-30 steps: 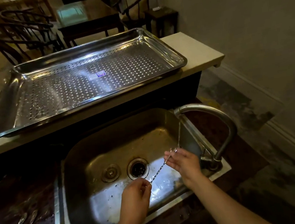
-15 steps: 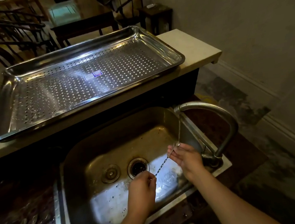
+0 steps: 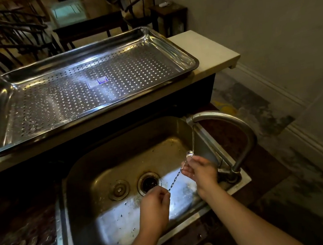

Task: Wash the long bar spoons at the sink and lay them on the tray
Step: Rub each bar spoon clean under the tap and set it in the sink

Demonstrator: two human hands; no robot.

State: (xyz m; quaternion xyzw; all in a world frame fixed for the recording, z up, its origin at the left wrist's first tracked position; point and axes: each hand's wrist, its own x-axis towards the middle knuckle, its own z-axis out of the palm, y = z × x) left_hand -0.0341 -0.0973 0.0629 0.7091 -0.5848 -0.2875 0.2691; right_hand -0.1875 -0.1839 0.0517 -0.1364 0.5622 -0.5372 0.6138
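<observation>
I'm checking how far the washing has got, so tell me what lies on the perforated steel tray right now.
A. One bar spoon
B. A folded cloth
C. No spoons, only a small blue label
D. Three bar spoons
C: the perforated stainless steel tray shows only its small blue label, while the left hand and right hand hold the one twisted metal bar spoon under the curved tap.

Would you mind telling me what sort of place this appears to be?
Probably a bar or café wash-up station: a steel sink behind a raised counter, a perforated draining tray, and dining chairs beyond.
</observation>
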